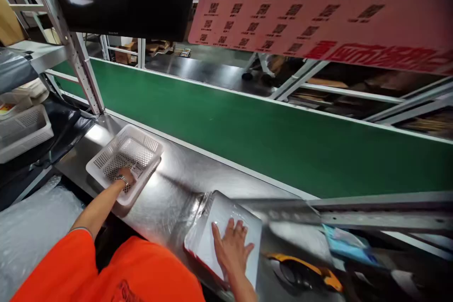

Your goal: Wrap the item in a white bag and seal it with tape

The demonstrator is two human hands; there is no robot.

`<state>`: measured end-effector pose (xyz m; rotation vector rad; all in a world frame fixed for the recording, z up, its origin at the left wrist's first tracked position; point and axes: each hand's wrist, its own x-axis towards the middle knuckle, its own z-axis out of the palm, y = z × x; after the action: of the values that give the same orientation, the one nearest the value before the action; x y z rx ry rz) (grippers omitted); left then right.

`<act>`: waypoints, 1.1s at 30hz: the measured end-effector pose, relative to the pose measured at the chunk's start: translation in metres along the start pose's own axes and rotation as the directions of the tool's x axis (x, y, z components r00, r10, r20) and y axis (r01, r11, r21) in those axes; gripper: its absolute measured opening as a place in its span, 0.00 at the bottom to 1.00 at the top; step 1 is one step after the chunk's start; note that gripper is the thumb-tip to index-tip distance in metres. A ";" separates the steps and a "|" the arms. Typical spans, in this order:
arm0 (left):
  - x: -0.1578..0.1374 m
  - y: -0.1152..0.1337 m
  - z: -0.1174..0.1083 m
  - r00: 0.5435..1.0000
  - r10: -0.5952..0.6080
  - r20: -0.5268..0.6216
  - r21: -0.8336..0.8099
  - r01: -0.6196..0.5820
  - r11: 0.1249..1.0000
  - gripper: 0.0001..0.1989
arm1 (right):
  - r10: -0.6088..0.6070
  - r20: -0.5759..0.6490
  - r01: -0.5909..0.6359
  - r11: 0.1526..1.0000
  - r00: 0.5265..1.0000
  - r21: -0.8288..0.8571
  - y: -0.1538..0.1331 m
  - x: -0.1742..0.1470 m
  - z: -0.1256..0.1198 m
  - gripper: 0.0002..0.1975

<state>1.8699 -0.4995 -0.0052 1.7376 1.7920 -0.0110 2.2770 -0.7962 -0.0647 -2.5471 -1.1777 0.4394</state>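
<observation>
My left hand (pixel 126 178), with a banded watch at the wrist, reaches down into a white perforated plastic basket (pixel 95 170). Its fingers look curled and are mostly hidden. Close by them in the basket lies a small pale packet with a label (pixel 136 171); whether the fingers grip it is unclear. My right hand (pixel 231 250) rests flat, fingers spread, on a white box or stack (pixel 253 226) with clear plastic film around its left side. Both basket and white box stand on a shiny metal worktop (pixel 166 212).
A green conveyor belt (pixel 219 118) runs behind the worktop. At right lie a yellow-and-black scanner-like tool (pixel 304 273) and a blue packet (pixel 348 245). A monitor (pixel 130 0) and a pink QR-code board (pixel 318 9) hang overhead. Another white basket (pixel 26 132) stands left, beside a metal post (pixel 79 66).
</observation>
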 end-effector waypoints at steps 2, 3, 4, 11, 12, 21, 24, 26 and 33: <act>0.002 -0.012 0.007 0.999 -0.044 0.024 0.038 0.043 0.998 0.25 | 0.002 0.022 -0.002 1.000 1.000 -0.003 -0.001 0.002 0.000 0.60; 0.003 -0.016 0.009 0.998 -0.054 0.039 0.051 0.052 0.997 0.22 | 0.003 0.026 -0.003 1.000 1.000 -0.001 -0.001 0.003 0.001 0.60; 0.004 -0.020 0.010 0.997 -0.059 0.057 0.056 0.055 0.997 0.19 | 0.006 0.031 -0.006 1.000 0.999 0.004 -0.002 0.005 0.001 0.60; 0.017 -0.025 0.003 0.981 -0.035 0.189 0.127 0.011 0.992 0.06 | 0.064 0.002 -0.064 0.994 0.998 0.088 -0.009 -0.011 -0.008 0.52; 0.020 -0.024 0.003 0.977 -0.026 0.210 0.141 -0.004 0.990 0.06 | 0.080 -0.021 -0.077 0.992 0.997 0.100 -0.009 -0.016 -0.007 0.51; 0.016 0.024 -0.006 0.995 0.067 0.075 0.001 -0.067 0.998 0.11 | 0.048 -0.134 -0.007 0.956 0.990 0.292 0.007 -0.034 0.002 0.42; -0.023 0.071 0.001 0.985 0.167 -0.037 -0.170 -0.171 0.970 0.16 | 0.040 -0.187 0.042 0.909 0.982 0.415 0.006 -0.039 -0.014 0.36; -0.067 0.111 0.015 0.964 0.259 -0.054 -0.373 -0.260 0.891 0.25 | 0.114 -0.215 0.038 0.803 0.970 0.595 -0.001 -0.043 -0.028 0.35; -0.223 0.225 0.107 0.796 0.547 0.259 -0.646 -0.278 0.711 0.26 | 0.158 0.080 -0.115 0.227 0.984 0.967 -0.031 -0.088 -0.078 0.37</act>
<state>2.1022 -0.7160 0.0996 1.4889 0.8916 0.2944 2.2328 -0.8560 0.0313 -1.4507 -0.3329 0.8373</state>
